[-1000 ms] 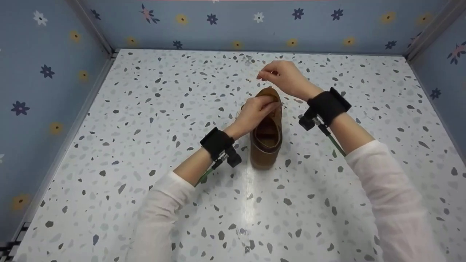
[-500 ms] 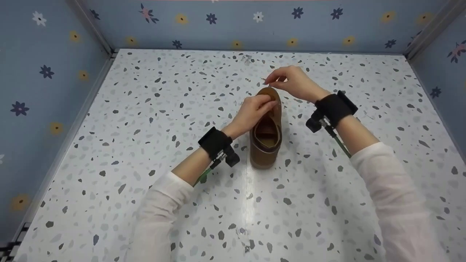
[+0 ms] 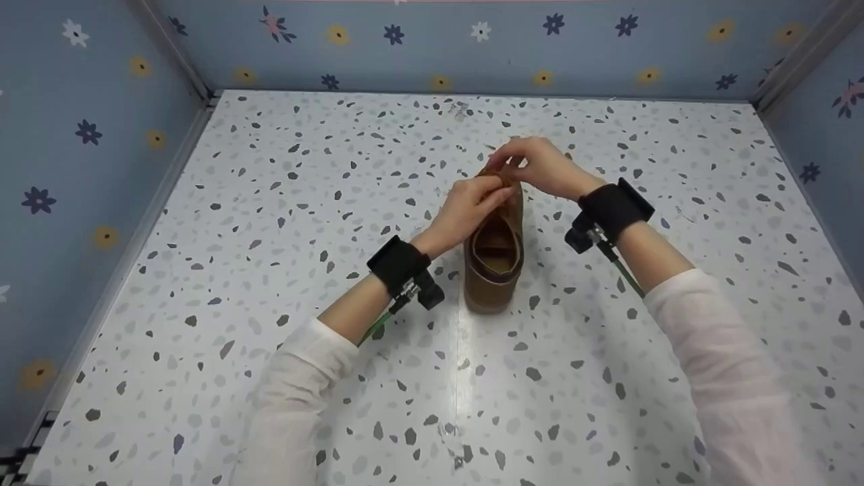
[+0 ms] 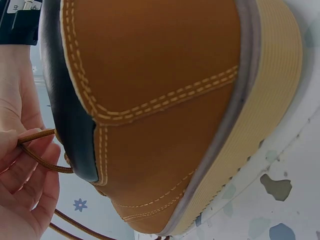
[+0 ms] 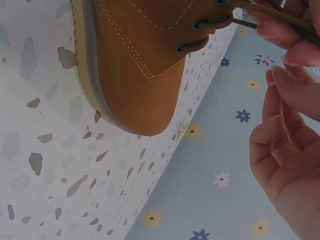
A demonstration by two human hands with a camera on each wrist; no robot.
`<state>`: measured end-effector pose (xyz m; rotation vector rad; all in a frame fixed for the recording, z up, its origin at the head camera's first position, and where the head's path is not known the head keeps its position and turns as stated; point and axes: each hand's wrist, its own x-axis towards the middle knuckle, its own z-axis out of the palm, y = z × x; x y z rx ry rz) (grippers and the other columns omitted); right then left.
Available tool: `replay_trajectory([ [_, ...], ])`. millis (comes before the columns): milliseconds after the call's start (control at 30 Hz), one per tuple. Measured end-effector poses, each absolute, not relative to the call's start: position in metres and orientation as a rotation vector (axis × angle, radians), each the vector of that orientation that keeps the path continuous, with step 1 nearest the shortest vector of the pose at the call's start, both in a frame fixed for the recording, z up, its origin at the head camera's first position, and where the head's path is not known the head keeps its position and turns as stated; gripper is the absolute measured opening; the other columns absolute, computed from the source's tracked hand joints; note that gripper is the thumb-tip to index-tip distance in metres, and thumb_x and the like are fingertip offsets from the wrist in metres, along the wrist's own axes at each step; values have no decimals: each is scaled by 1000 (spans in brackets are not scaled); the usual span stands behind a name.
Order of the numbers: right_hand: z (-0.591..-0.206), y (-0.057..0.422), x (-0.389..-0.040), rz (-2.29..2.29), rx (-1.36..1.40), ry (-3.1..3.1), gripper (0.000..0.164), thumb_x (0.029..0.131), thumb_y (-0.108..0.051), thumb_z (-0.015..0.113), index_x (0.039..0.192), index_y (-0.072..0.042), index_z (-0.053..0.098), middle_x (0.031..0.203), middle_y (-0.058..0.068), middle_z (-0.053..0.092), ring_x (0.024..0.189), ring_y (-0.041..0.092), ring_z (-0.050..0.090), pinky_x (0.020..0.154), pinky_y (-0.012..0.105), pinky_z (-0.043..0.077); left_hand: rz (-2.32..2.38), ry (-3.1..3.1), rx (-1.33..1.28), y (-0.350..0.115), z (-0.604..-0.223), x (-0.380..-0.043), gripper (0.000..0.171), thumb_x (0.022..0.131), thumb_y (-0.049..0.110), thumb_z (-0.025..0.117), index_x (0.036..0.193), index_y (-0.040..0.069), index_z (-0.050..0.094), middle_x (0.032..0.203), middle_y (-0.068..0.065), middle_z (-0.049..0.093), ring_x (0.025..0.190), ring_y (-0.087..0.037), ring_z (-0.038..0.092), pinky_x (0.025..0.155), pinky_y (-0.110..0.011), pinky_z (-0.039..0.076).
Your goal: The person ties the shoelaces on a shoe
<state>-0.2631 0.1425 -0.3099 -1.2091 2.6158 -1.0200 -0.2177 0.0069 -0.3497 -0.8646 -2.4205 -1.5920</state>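
Room behind shoe (image 3: 490, 295), hands (image 3: 466, 209) (image 3: 545, 167) blocking its front

A white terrazzo-pattern surface (image 3: 202, 405) with grey, brown and blue chips is enclosed on three sides. The rear panel (image 3: 432, 54), left panel (image 3: 47, 162) and right panel (image 3: 820, 142) are finished in blue and printed with white, yellow and navy flowers. The rear corners are lined with grey strips (image 3: 803, 57). A straight seam (image 3: 457, 398) is crossed by a pale light reflection (image 3: 466, 354).
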Motion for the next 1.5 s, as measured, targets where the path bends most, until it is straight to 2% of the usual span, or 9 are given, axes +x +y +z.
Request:
replay_trajectory([
  [167, -315, 142, -266, -1074, -1278, 2530, 33, 63, 19, 41, 84, -3, 54, 82, 7, 47, 76, 18, 40, 62, 29, 31, -1591, -2423, -868, 6, -350, -217, 16, 73, 13, 44, 65, 0, 48, 64, -6, 48, 56, -11, 42, 50, -17, 32],
  [400, -320, 141, -269, -1110, -1320, 2444, 40, 58, 25, 38, 80, -3, 55, 82, 10, 44, 78, 18, 37, 63, 30, 30, -1542, -2433, -873, 5, -349, -214, 17, 73, 14, 44, 62, 1, 45, 59, -5, 44, 52, -8, 37, 47, -18, 29],
  [467, -322, 139, -270, -1070, -1354, 2446, 39, 58, 25, 37, 80, -3, 55, 81, 9, 44, 77, 17, 37, 63, 29, 30, -1534, -2436, -873, 5, -349, -214, 17, 73, 14, 44, 62, 1, 45, 59, -4, 44, 52, -8, 38, 47, -18, 30],
  [633, -329, 139, -272, -1052, -1369, 2395, 29, 66, 14, 42, 83, -6, 54, 79, 5, 45, 73, 13, 40, 62, 23, 32, -1514, -2422, -884, 4, -350, -214, 18, 72, 14, 45, 60, 2, 44, 58, -4, 44, 52, -8, 38, 48, -18, 30],
  [867, -349, 148, -289, -991, -1332, 2491, 39, 62, 17, 40, 84, -12, 55, 79, -1, 46, 72, 11, 40, 60, 25, 31, -1476, -2408, -963, 3, -362, -225, 20, 72, 21, 43, 63, 4, 46, 61, 1, 44, 53, -4, 38, 48, -17, 31],
  [1000, -348, 152, -291, -1015, -1291, 2521, 25, 67, 4, 47, 81, -15, 55, 78, -5, 47, 72, 9, 41, 60, 25, 32, -1490, -2409, -983, 3, -368, -230, 20, 72, 24, 42, 66, 6, 48, 63, 2, 46, 55, -3, 39, 49, -17, 32],
  [1167, -346, 156, -292, -996, -1214, 2593, 12, 70, -12, 49, 80, -16, 54, 78, -6, 48, 72, 8, 41, 61, 24, 31, -1524, -2400, -977, 3, -369, -231, 18, 72, 23, 43, 68, 7, 50, 65, 1, 47, 57, -3, 41, 51, -16, 33],
  [1300, -341, 158, -288, -1006, -1143, 2627, 12, 70, -14, 48, 81, -13, 54, 78, -4, 48, 70, 9, 42, 59, 24, 32, -1547, -2409, -957, 3, -368, -230, 18, 72, 24, 43, 69, 8, 50, 65, 2, 47, 57, -3, 41, 50, -17, 33],
  [1500, -326, 155, -275, -1068, -1013, 2645, 11, 71, -8, 46, 81, -7, 51, 78, 3, 49, 67, 12, 45, 53, 26, 34, -1565, -2413, -938, 3, -369, -230, 19, 72, 25, 42, 66, 8, 48, 64, 2, 48, 56, -4, 41, 49, -18, 32],
])
